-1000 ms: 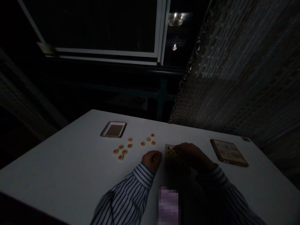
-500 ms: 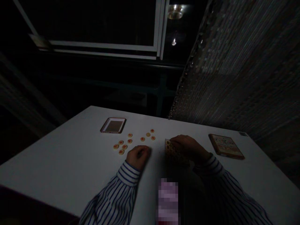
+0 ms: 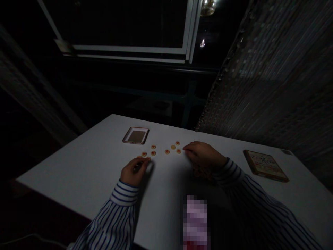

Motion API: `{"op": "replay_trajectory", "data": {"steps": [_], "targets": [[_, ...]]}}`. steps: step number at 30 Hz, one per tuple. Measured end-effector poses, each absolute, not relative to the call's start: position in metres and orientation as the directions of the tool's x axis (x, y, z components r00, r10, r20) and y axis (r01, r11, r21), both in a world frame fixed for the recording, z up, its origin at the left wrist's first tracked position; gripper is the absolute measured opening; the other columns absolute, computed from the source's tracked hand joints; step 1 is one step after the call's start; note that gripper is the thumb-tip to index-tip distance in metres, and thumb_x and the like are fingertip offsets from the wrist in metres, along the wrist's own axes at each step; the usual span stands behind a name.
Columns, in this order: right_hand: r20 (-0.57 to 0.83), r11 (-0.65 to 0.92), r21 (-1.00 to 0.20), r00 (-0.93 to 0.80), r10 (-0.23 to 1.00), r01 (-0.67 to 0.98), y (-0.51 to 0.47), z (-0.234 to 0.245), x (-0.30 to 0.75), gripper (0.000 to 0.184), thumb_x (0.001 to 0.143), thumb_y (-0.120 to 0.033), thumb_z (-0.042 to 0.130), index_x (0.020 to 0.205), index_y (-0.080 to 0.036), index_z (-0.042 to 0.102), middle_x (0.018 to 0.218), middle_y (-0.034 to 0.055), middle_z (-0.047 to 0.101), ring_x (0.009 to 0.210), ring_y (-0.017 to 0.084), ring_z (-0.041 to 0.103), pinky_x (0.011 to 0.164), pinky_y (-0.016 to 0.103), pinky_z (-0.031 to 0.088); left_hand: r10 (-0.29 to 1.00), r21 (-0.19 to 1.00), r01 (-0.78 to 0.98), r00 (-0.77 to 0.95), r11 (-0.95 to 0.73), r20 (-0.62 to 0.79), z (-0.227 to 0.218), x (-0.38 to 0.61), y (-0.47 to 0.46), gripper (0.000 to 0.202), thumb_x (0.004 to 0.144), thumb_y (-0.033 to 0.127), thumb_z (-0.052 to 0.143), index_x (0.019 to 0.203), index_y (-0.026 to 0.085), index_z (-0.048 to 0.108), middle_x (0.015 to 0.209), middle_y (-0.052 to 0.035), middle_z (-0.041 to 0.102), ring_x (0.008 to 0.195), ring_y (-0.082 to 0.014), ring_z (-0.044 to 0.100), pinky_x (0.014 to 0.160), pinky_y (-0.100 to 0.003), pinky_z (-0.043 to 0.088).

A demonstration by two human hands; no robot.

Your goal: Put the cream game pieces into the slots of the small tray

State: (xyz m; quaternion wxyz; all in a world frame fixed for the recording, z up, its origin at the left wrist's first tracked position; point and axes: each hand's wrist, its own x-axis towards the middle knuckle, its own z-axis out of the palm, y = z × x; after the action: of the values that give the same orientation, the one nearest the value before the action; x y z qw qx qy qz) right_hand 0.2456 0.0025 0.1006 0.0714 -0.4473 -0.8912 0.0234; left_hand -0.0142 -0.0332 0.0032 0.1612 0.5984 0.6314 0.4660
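Several small pale round game pieces with red marks (image 3: 153,152) lie on a white table (image 3: 85,170) in dim light. My left hand (image 3: 134,171) rests on the nearest pieces with its fingers curled over them. My right hand (image 3: 204,154) reaches toward three pieces (image 3: 173,147) further right, fingers bent and close together. Under my right wrist lies a patterned board (image 3: 203,172), mostly hidden. Both arms wear striped sleeves.
A small open tray with a dark rim (image 3: 135,135) sits beyond the pieces. A flat printed box lid (image 3: 265,165) lies at the right. A beaded curtain (image 3: 273,76) hangs behind the table on the right, a dark window (image 3: 125,27) beyond.
My left hand has slid left and forward onto the left cluster of pieces. My right hand has left the patterned board's top and moved toward the right-hand pieces. The view shifted.
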Motion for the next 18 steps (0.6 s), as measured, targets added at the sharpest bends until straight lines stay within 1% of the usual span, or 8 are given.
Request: {"op": "replay_trajectory", "data": {"steps": [4,9,14,18], "targets": [[0.107,0.615,-0.084,-0.606,0.788,0.784,0.004,0.112,0.242,0.031,0.083,-0.024,0.036,0.100,-0.016,0.060,0.100,0.0069,0.062,0.093,0.018,0.054,0.082,0.028,0.037,0.896,0.783,0.608,-0.264,-0.131,0.356,0.007,-0.020,-0.036,0.035,0.068,0.047,0.051,0.080,0.017,0.064,0.082,-0.0052,0.067,0.064,-0.0143,0.059,0.062,-0.026,0.048],[0.115,0.623,-0.087,-0.613,0.781,0.777,0.003,0.122,0.239,0.031,0.082,-0.023,0.036,0.102,-0.016,0.059,0.100,0.0067,0.062,0.093,0.018,0.054,0.082,0.028,0.037,0.887,0.779,0.612,-0.276,-0.135,0.371,0.004,-0.024,-0.037,0.036,0.068,0.048,0.050,0.079,0.017,0.063,0.079,-0.0049,0.067,0.062,-0.0141,0.058,0.059,-0.025,0.047],[0.115,0.631,-0.096,-0.621,0.775,0.770,0.004,0.121,0.237,0.031,0.083,-0.024,0.036,0.101,-0.016,0.060,0.100,0.0067,0.062,0.093,0.018,0.054,0.083,0.027,0.036,0.874,0.774,0.629,-0.330,-0.078,0.356,0.000,-0.028,-0.039,0.033,0.067,0.046,0.050,0.078,0.018,0.064,0.072,-0.0029,0.066,0.060,-0.0139,0.058,0.056,-0.024,0.047],[0.102,0.630,-0.095,-0.622,0.777,0.771,0.007,0.117,0.236,0.032,0.083,-0.025,0.035,0.102,-0.017,0.059,0.100,0.0064,0.062,0.093,0.018,0.054,0.082,0.028,0.036,0.867,0.770,0.637,-0.362,-0.040,0.344,-0.004,-0.033,-0.040,0.034,0.067,0.046,0.050,0.079,0.018,0.064,0.071,-0.0031,0.066,0.059,-0.0139,0.058,0.056,-0.024,0.047]]}}
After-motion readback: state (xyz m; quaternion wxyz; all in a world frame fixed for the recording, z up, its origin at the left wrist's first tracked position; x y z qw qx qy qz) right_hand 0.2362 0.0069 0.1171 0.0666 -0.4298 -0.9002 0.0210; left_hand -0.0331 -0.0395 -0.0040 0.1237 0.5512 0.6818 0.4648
